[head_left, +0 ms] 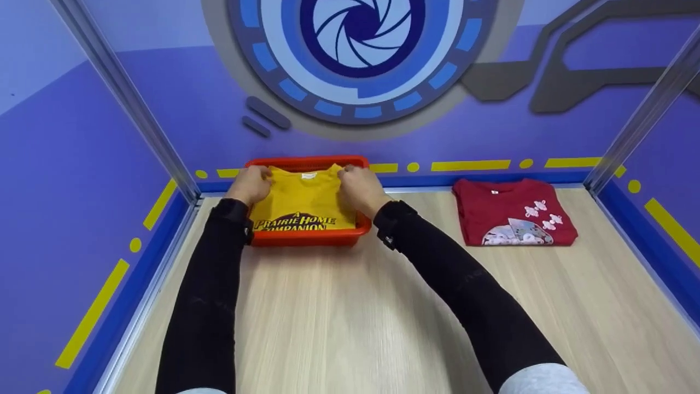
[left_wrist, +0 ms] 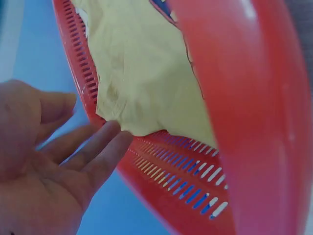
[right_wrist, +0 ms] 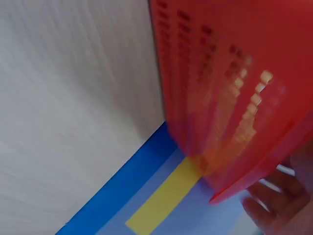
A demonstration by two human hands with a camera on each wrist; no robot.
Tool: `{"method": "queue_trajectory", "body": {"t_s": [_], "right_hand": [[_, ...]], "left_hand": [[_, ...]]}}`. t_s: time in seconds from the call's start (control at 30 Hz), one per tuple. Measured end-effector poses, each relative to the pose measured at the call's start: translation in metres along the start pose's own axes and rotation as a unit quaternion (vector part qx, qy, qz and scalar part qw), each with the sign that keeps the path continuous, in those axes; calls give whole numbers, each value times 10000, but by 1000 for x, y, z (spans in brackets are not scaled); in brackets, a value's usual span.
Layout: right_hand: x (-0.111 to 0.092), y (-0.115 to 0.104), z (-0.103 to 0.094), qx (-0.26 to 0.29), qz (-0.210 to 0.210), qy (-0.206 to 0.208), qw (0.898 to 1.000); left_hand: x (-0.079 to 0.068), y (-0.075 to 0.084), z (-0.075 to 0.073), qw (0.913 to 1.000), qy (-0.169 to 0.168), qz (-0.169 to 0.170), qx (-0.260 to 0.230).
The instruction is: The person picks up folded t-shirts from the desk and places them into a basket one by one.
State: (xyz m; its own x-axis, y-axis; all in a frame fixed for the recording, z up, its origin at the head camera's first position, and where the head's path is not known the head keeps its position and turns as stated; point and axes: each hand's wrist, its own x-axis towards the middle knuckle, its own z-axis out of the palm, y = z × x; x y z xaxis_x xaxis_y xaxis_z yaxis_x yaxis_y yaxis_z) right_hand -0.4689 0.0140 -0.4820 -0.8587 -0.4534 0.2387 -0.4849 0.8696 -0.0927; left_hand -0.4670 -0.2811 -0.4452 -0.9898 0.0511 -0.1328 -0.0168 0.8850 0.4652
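A folded yellow T-shirt (head_left: 298, 194) with dark lettering lies in a red plastic basket (head_left: 306, 238), its collar toward the back wall. My left hand (head_left: 250, 185) is at the basket's back left, beside one shoulder of the shirt. In the left wrist view, that hand (left_wrist: 54, 166) has its fingers extended to the corner of the shirt (left_wrist: 142, 73), thumb apart. Over the basket's right side, my right hand (head_left: 361, 189) is at the other shoulder. The right wrist view shows its loosely bent fingers (right_wrist: 261, 209) by the basket's rim, partly cut off by the frame.
A folded red T-shirt (head_left: 514, 213) with a pale print lies on the wooden table (head_left: 328, 317) to the right. The basket stands close to the blue and purple back wall (head_left: 415, 137). Side walls (head_left: 65, 208) bound the table.
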Motion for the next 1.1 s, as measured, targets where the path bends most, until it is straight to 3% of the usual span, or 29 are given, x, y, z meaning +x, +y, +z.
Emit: {"method": "queue_trajectory", "body": {"t_s": [0.2,0.37,0.47,0.57,0.67,0.8,0.97,1.1], "right_hand": [[-6,-13,2,-542,61,-1480,9875],[-10,-16,3,-675,167,-1948,9784],[-14,-17,-2,-480,12,-1860,9814],[-21,-21,-10,109,-330,-1519,9878],[-29,-26,-18,832,-683,-1424,9839],[-37,-33,-24,1127,-581,-1921,9732],[-44,-42,-18,915,-140,-2528,9631],[-50,-48,-14,796,-122,-2566,9632]], "left_hand": [[-1,3,14,9919,-1028,66,742],[-11,14,18,9817,-1654,-46,940],[-22,20,14,9830,-1499,73,1059],[-35,26,9,9859,-1059,400,1231],[-47,30,5,9872,-794,544,1276],[-60,31,10,9846,-954,421,1406],[-71,27,26,9790,-1279,349,1546],[-83,33,33,9778,-1276,328,1629]]}}
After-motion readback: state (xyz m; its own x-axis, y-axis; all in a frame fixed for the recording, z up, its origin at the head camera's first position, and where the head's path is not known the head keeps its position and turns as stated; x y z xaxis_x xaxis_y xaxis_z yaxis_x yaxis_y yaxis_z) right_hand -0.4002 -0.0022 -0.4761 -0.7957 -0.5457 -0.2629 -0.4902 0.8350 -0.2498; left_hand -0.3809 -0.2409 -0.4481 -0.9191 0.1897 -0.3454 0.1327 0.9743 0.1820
